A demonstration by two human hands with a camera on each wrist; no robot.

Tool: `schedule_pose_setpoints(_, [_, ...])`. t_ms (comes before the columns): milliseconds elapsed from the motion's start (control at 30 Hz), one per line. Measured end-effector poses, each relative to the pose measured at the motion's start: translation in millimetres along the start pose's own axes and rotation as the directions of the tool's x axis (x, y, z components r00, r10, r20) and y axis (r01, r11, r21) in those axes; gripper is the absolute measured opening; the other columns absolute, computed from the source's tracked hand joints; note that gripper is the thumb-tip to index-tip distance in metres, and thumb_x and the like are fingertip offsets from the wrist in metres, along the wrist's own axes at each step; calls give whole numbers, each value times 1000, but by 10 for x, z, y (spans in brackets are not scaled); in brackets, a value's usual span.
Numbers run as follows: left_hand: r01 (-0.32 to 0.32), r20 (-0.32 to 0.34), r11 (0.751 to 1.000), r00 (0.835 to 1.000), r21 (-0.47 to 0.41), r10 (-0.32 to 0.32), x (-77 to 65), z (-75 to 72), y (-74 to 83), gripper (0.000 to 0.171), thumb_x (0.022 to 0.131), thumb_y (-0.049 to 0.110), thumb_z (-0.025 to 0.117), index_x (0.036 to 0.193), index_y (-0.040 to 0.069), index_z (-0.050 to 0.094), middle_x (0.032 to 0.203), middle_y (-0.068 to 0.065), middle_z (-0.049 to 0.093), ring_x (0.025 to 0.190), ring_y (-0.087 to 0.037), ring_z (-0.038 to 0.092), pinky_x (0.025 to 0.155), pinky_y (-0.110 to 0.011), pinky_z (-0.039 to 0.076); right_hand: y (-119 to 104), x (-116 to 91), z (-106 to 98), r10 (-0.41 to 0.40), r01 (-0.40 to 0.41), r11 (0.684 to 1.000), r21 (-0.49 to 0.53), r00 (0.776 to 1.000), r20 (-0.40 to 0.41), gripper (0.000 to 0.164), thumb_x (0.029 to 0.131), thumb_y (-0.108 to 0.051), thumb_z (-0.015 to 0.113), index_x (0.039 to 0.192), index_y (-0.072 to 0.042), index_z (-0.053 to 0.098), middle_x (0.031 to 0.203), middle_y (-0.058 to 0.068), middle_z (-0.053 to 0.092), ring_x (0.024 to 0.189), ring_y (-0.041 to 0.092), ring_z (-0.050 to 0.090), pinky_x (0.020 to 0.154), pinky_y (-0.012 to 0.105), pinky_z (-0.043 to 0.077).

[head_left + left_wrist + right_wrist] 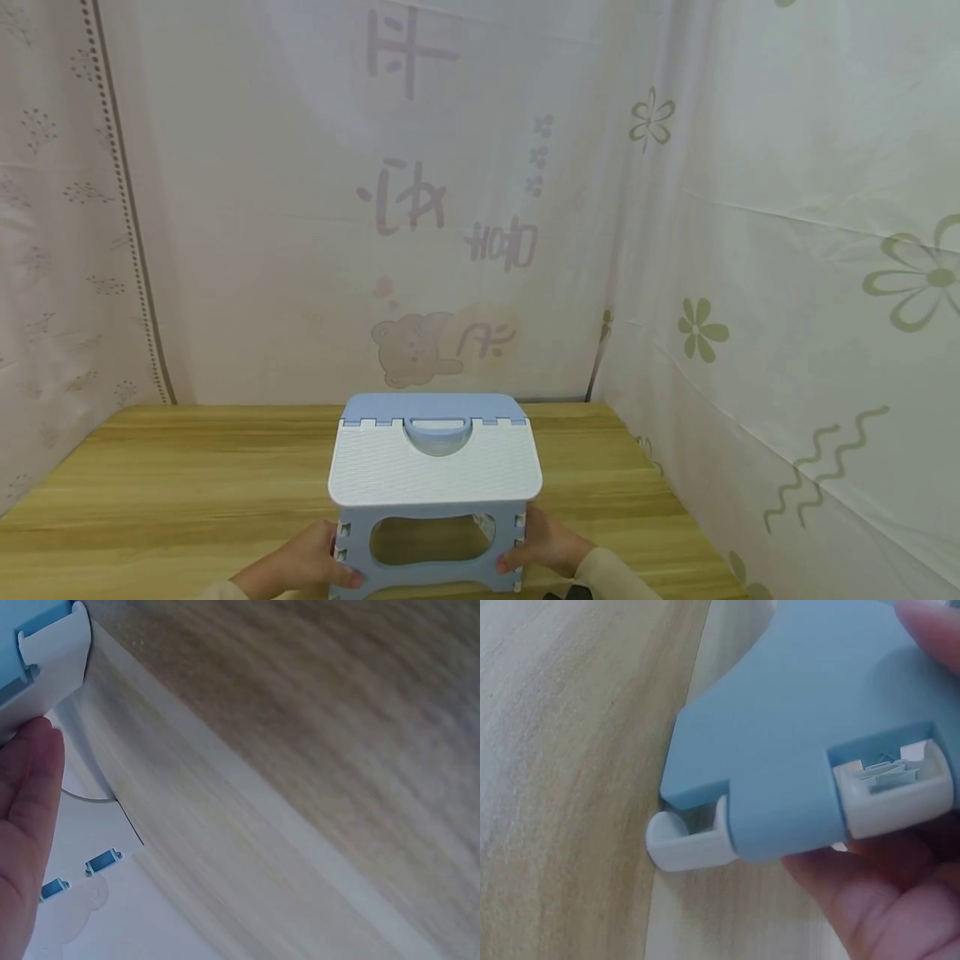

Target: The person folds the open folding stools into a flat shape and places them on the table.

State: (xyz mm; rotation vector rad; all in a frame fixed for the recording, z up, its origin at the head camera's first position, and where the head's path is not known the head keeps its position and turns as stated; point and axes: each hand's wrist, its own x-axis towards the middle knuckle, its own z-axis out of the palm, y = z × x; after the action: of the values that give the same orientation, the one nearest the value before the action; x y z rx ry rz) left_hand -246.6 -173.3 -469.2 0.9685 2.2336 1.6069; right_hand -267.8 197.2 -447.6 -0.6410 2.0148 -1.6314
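Note:
A folding step stool [435, 471] in pale blue and white stands upright and unfolded on the wooden table, with a carry handle in its top and an oval opening in its front leg panel. My left hand [303, 558] grips the left edge of that panel, thumb on the front face. On the opposite side, my right hand [551, 543] holds the right edge the same way. The right wrist view shows the blue leg [780, 742] with white hinge pieces between thumb and fingers. In the left wrist view, fingers [30, 780] lie against the stool's white part.
The wood-grain table [187, 475] spreads out on both sides of the stool. Printed pale curtains [262, 208] hang behind it and along both sides. A small black object [573, 592] shows at the bottom edge near the right sleeve.

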Motion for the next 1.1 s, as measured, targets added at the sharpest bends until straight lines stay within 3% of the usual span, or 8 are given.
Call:
schedule_pose_setpoints(233, [12,-33,1000,999,8,-12,-5,20,-1,29,69,-3,77,93,-14,63,86,-14,71,76,-6,64,65,-26,53,-2,-4,28,-3,2,1000,-25,998,-69,93,70,-3,81,143,5,25,138,17,45,124,36,42,101,51,36])
schedule_pose_setpoints(333, [45,-71,999,997,30,-43,-18,32,13,29,67,0,79,90,-11,65,84,-13,72,73,-6,65,63,-26,52,-5,-10,52,-26,19,998,-59,994,-109,88,69,0,81,140,8,30,135,19,49,121,35,46,99,49,40])
schedule_pose_setpoints(567, [128,-147,989,982,71,-117,-52,44,7,27,64,5,84,84,-6,68,77,-11,71,67,-9,64,59,-25,51,-7,-22,95,-50,25,990,-138,983,-178,69,66,2,81,127,10,49,119,22,61,106,26,57,89,38,48])
schedule_pose_setpoints(900, [196,-225,977,959,87,-172,-83,82,18,28,64,6,83,86,-5,70,79,-13,71,70,-18,67,62,-26,51,22,-36,96,-32,-5,985,-171,976,-214,68,66,0,82,125,12,51,118,25,61,106,31,59,88,43,49])
schedule_pose_setpoints(1000, [201,-220,978,958,60,-183,-93,83,21,25,66,3,82,86,-5,69,79,-14,71,70,-19,66,62,-26,52,33,-35,84,-26,-10,986,-168,977,-210,66,67,0,82,124,12,52,118,25,61,105,30,59,87,43,49])
schedule_pose_setpoints(1100, [167,-177,986,971,27,-160,-116,74,23,22,65,-2,78,84,-8,68,77,-14,71,68,-15,65,60,-26,52,51,-36,76,-22,-9,987,-158,980,-199,63,67,0,82,122,12,54,116,24,63,103,28,61,86,41,50])
